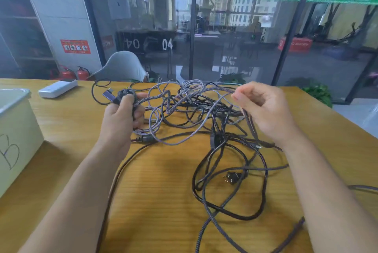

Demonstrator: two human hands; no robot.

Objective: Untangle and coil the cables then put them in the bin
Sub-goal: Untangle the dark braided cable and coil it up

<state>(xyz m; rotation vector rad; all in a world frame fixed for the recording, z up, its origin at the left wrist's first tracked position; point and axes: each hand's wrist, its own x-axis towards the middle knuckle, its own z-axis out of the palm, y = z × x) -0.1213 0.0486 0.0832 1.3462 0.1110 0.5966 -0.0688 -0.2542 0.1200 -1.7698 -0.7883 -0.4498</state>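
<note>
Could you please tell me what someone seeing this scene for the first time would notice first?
The eye goes first to the tangle of cables sprawled over the middle of the wooden table. Above it, the left hand grips a small coiled bundle of braided cable, while the right hand pinches a raised strand. A pale bin marked with a B stands at the left edge, and a black power plug lies near the front.

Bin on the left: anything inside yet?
Cannot tell. Only the bin's rim and outer wall marked "B" show; its interior is out of view. The tangled cables lie on the table.
</note>
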